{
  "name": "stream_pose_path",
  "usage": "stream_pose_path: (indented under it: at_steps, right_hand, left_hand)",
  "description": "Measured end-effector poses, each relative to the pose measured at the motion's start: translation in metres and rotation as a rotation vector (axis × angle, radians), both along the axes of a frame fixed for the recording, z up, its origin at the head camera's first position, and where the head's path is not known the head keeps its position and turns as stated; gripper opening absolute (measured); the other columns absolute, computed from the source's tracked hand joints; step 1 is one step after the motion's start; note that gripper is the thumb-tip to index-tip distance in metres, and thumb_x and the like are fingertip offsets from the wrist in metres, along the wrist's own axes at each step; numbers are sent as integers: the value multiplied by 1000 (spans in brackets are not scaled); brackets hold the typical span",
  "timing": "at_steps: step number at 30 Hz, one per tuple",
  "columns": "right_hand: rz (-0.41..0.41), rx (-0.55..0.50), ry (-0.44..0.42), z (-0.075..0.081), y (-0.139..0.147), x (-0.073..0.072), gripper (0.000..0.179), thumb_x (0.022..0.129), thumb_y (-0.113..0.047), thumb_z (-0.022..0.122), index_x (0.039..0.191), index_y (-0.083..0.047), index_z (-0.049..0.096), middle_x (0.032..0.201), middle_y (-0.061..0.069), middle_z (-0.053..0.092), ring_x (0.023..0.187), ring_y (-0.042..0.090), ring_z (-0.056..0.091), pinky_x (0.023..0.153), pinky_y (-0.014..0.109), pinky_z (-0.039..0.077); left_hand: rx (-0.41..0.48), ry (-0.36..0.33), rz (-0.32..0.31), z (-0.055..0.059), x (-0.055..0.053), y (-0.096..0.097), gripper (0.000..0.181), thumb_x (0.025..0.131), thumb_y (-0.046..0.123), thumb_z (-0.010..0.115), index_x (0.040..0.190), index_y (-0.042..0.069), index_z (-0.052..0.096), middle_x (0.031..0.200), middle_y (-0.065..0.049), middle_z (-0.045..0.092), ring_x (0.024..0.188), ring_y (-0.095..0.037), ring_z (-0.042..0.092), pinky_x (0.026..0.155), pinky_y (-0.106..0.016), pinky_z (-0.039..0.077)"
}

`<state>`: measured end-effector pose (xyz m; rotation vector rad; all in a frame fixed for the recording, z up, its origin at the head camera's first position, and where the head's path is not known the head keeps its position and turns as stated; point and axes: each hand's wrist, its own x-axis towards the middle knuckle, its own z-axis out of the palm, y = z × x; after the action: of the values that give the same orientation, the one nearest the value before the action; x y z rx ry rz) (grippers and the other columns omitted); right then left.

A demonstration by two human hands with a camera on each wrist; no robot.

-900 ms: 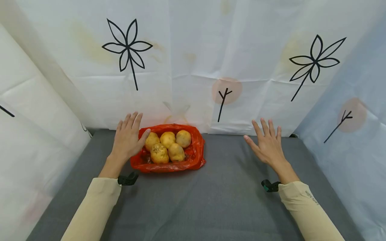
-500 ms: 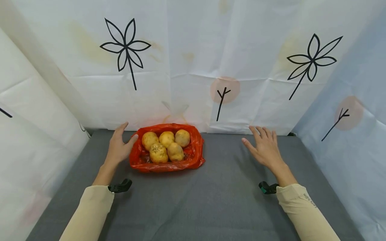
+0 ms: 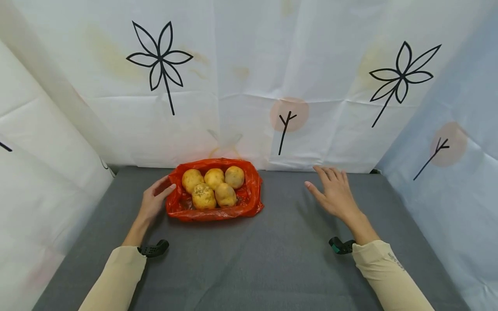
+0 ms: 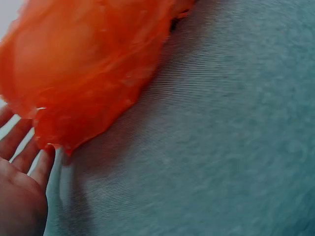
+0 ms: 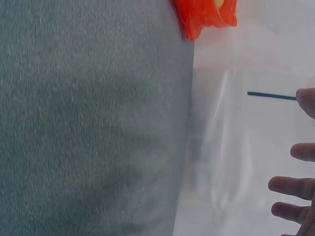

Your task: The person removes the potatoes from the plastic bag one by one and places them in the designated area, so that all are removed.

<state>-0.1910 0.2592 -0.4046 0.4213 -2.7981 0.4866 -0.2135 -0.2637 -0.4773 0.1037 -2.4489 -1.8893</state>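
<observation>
An open red plastic bag (image 3: 254, 190) lies on the grey cloth, its rim spread wide. Inside sit several round yellow, brown-speckled pieces of produce (image 3: 204, 197); whether they are potatoes or fruit I cannot tell. My left hand (image 3: 153, 202) is at the bag's left end, thumb by the rim and the other fingers partly behind it. In the left wrist view, my left fingers (image 4: 18, 135) reach out, fairly straight, to the bag's side (image 4: 83, 88). Well right of the bag, my right hand (image 3: 335, 194) hovers with fingers extended and holds nothing.
A grey cloth (image 3: 249, 268) covers the table. White printed sheets (image 3: 241, 77) hang behind it and along both sides. A dark wrist device (image 3: 155, 249) sits on my left wrist, and another dark device (image 3: 341, 246) on the right.
My left hand has drawn back from over the bag's left edge, then lowered against its left end. The right hand has shifted slightly left and down. The bag stays in place.
</observation>
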Motion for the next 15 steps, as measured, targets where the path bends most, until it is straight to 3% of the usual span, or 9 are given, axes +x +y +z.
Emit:
stream_pose_path:
  at_steps: [2, 11, 15]
  right_hand:
    - [9, 6, -22, 2, -4, 2, 64, 104, -38, 58, 153, -2, 40, 146, 27, 45, 138, 47, 34, 114, 71, 10]
    - [94, -19, -23, 0, -23, 3, 63, 104, -38, 58, 152, -1, 42, 143, 27, 48, 136, 46, 37, 114, 71, 12]
    - [130, -41, -33, 1, -37, 3, 63, 103, -38, 59, 153, -3, 42, 143, 24, 49, 136, 44, 39, 115, 69, 12]
  left_hand:
    - [30, -6, -6, -3, 0, 2, 68, 102, 37, 62, 158, 6, 36, 154, -19, 42, 130, -17, 45, 90, -8, 42]
    - [79, -14, 7, -15, -2, 2, 69, 103, 42, 59, 157, 6, 38, 158, -17, 39, 140, -26, 40, 93, -9, 42]
    - [81, -8, 2, -18, -2, 2, 69, 102, 44, 59, 157, 6, 39, 158, -17, 39, 137, -21, 43, 92, -9, 43]
